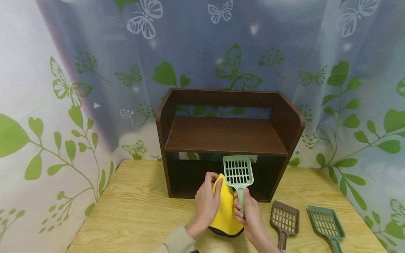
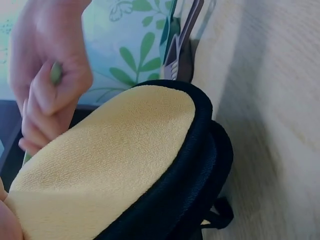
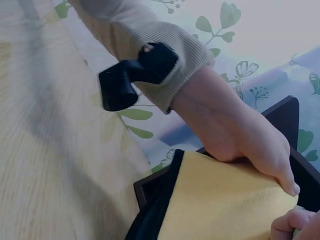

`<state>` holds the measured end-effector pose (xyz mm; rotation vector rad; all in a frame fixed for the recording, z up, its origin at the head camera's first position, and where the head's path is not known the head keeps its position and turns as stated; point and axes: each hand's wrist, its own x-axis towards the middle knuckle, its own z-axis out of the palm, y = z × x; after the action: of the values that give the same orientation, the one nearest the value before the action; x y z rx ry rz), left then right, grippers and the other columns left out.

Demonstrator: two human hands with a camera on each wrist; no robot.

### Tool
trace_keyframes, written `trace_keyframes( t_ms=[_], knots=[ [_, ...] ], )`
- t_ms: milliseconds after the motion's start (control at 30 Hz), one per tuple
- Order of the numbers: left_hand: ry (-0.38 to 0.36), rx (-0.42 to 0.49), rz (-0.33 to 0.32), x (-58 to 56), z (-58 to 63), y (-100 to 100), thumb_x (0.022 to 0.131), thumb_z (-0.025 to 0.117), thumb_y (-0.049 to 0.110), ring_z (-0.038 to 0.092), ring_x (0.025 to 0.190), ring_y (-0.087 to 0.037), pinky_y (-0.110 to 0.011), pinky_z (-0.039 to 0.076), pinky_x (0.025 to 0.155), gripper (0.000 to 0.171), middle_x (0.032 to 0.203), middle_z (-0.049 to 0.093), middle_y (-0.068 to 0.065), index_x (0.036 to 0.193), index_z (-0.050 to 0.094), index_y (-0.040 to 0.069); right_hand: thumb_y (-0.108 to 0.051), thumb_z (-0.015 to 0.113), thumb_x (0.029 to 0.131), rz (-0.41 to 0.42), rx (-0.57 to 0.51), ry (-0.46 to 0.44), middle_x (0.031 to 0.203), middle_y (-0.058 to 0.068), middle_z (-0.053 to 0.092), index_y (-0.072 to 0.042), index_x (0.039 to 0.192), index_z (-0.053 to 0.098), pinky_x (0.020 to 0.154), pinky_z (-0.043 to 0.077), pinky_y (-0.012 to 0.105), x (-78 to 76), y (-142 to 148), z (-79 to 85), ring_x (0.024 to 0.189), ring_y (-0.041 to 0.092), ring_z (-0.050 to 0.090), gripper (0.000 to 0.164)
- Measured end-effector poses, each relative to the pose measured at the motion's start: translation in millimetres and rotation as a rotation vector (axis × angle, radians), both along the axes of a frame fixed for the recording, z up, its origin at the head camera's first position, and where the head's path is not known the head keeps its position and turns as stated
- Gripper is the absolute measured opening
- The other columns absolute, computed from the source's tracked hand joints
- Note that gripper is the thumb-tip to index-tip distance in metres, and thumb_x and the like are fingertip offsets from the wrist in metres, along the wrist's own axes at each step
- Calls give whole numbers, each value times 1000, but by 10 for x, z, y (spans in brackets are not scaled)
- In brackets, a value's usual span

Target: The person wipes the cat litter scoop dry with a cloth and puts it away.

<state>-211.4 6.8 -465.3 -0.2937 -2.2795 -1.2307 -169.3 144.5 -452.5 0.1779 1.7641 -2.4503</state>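
My left hand (image 1: 207, 202) pinches the top of a yellow cloth (image 1: 225, 212) with black edging, thumb at its upper end. The cloth hangs folded, its black lower edge close over the table; the layers show in the left wrist view (image 2: 130, 130). Upright beside it is a light green slotted litter scoop (image 1: 238, 183). My right hand (image 1: 251, 216) grips the scoop by its handle, most of which the fingers hide. In the right wrist view, the left hand (image 3: 245, 135) bends over the cloth (image 3: 220, 195).
Behind the hands stands a dark brown two-level shelf (image 1: 224, 135) on the wooden table (image 1: 133, 211). A brown slotted scoop (image 1: 283, 232) and a dark green one (image 1: 336, 237) lie to the right. A curtain (image 1: 196, 45) with butterflies and leaves hangs behind.
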Motion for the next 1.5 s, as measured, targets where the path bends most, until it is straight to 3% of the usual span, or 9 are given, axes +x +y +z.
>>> trace_keyframes(
  t_ms=[233,567,667,867,967,1067,1200,1333,1500],
  knots=[
    [-21,59,23,-149,79,-123,105,56,33,63,69,-14,-24,42,56,18,94,70,1,112,56,17,-51,27,109,49,74,-10,68,-4,36,-6,100,48,45,24,17,73,21,-86,49,4,27,51],
    [-34,108,-31,-338,169,-352,106,56,30,69,90,-24,-31,49,65,19,106,72,-5,115,58,13,-52,29,109,149,173,-19,66,-5,36,-6,97,49,44,23,18,103,132,-156,48,4,26,52],
    [-37,104,-109,-402,185,-447,106,56,28,69,93,-24,-34,52,73,19,107,73,-6,114,59,11,-53,31,109,210,199,-9,65,-6,36,-8,94,50,44,24,17,103,187,-172,47,3,27,52],
    [-96,91,-363,-520,211,-643,104,59,25,69,103,-20,-40,52,91,14,107,72,-4,111,62,13,-46,28,111,389,254,18,63,-8,38,-11,90,53,42,24,17,73,355,-201,44,0,28,48],
    [-125,64,-426,-543,224,-691,104,59,24,69,101,-19,-42,52,93,13,107,73,-3,111,62,14,-49,32,110,465,291,-6,64,-9,39,-9,92,56,42,23,18,61,419,-212,44,1,26,50],
    [-127,19,-415,-555,233,-705,104,60,24,69,99,-18,-39,52,92,14,107,73,-4,112,62,13,-52,35,108,514,350,-16,65,-8,41,-9,95,59,41,22,18,58,447,-209,45,2,25,52],
    [-112,-23,-348,-545,256,-717,103,61,25,68,91,-16,-31,53,82,15,105,73,-3,112,62,12,-53,36,108,532,398,-9,67,-7,42,-8,97,61,42,23,19,79,458,-144,47,4,25,53],
    [-61,-46,-304,-506,296,-745,103,61,25,66,87,-18,-32,53,79,16,102,71,-3,113,61,12,-53,37,108,519,394,20,67,-6,43,-5,99,62,43,24,20,108,486,18,47,5,27,55],
    [5,-87,-270,-452,331,-780,102,61,28,66,86,-16,-36,53,80,16,98,71,0,110,61,15,-43,32,111,502,394,127,66,-7,47,2,107,64,42,27,21,76,552,255,46,4,32,55]
  ],
)
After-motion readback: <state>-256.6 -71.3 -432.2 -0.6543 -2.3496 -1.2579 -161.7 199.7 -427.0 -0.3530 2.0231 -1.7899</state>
